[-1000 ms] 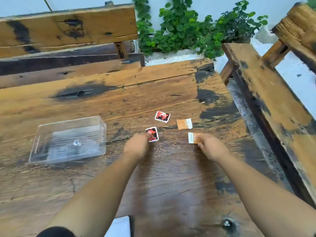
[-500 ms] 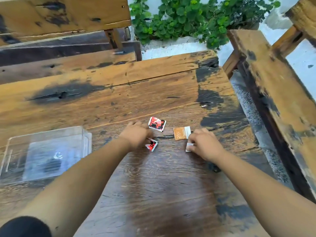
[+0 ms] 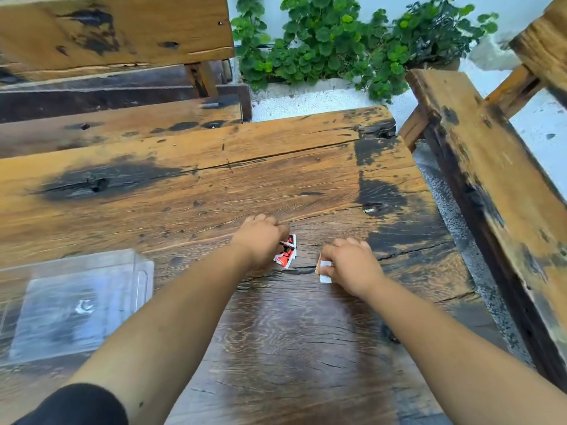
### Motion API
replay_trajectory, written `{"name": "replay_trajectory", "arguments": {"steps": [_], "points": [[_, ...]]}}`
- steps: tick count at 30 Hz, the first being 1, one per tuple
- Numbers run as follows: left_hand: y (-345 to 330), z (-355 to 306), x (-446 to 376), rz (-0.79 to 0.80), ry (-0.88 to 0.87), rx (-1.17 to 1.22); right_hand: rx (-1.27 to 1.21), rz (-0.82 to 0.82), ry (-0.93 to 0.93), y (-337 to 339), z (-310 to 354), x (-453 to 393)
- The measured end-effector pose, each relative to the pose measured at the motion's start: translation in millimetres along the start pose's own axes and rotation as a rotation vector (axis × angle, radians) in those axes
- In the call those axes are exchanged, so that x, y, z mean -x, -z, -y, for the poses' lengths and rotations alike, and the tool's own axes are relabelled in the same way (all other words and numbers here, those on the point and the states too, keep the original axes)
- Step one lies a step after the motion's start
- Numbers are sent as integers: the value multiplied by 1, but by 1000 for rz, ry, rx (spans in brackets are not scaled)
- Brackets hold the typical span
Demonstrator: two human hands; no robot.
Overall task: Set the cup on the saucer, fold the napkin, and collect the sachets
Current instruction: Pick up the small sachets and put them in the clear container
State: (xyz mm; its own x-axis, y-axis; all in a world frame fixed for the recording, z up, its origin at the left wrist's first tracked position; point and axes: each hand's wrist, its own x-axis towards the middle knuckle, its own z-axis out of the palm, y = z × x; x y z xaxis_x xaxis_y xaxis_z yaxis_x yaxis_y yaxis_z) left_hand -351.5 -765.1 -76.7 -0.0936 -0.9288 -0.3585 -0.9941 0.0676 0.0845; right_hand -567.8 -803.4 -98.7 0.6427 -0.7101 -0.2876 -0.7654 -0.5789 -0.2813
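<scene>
The red-and-black sachets (image 3: 287, 251) stick out from the left hand (image 3: 260, 240), closed on them, their long axis running toward the far edge of the wooden desk (image 3: 214, 185) and tilted slightly right. The right hand (image 3: 349, 265) is closed on the brown-and-white sachets (image 3: 324, 269), white end pointing toward the person. Both hands sit low at the desk. A clear plastic box (image 3: 76, 305) stands well apart to the left. Nothing lies between it and the hands.
</scene>
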Motion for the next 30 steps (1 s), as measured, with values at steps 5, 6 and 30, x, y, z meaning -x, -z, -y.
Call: {"name": "replay_trajectory", "arguments": {"steps": [5, 6, 30], "points": [[-5, 0, 27, -52, 107, 432, -130, -55, -15, -2, 7, 12], [-5, 0, 35, -80, 137, 525, -182, -75, -18, -1, 9, 15], [-22, 239, 382, -573, 912, 1469, -854, -133, -149, 15, 413, 9]]}}
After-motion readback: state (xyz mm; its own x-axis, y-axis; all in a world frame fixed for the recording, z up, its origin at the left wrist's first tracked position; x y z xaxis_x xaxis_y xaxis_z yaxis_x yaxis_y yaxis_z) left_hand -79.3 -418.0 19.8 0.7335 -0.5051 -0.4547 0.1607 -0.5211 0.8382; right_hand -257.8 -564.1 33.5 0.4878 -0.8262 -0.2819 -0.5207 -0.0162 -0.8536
